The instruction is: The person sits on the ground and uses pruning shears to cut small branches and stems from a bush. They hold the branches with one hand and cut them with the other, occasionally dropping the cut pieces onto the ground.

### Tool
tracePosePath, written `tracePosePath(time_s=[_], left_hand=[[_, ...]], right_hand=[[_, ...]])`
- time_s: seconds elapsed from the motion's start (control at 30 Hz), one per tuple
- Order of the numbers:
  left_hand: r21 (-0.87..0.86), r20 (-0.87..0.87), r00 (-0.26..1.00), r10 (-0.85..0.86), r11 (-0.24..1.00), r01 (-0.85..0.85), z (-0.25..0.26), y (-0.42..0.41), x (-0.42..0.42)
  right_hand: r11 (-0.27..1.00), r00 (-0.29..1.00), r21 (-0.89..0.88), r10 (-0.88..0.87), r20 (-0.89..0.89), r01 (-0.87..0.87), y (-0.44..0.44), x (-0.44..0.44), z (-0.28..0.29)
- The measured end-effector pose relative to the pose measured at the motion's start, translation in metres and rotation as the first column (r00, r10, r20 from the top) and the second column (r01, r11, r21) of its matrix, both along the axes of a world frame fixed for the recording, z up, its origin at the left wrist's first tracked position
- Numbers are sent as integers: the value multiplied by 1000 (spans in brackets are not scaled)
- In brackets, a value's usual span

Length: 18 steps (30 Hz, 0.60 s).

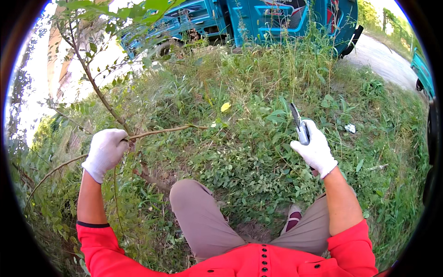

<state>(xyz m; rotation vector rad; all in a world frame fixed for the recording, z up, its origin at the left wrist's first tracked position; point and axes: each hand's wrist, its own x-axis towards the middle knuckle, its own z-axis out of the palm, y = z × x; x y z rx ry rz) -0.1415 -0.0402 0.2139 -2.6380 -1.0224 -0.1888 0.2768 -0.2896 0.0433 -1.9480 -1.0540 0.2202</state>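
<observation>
My left hand (106,150), in a white knit glove, is closed around a thin brown branch (162,131) at the left. The branch sticks out to the right of the fist, with few leaves on it. Behind that fist rises the stem of a small tree (104,98). At the right, my right hand (313,147), gloved the same way, grips a pair of pruning shears (303,133) with a grey body. Their dark blades point up and away from me, touching no branch. Part of the handles is hidden by the hand.
Low green weeds (256,169) and tall grass cover the ground. A yellow leaf (225,106) lies ahead. Blue vehicles (270,20) stand beyond the grass, beside a pale road (384,57). A crumpled white scrap (350,128) lies at the right. Another branch (55,169) arches at the left.
</observation>
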Motion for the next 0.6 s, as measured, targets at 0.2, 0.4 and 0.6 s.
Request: tracePosePath(time_s=[0.2,0.4,0.6], left_hand=[[-71,-8,999,42,997,-43,-4,-23,-22],[-175,34,994,101,980,-93,-24,-32,-30],[-336,240,961,137,940,-51,-54,-36,-34]], right_hand=[[999,999,6,43,31,-43,0,-4,2],[887,971,-411,240,15,-213,10,-10,-6],[569,851,-776,519,82,-272,36,-33,-50]])
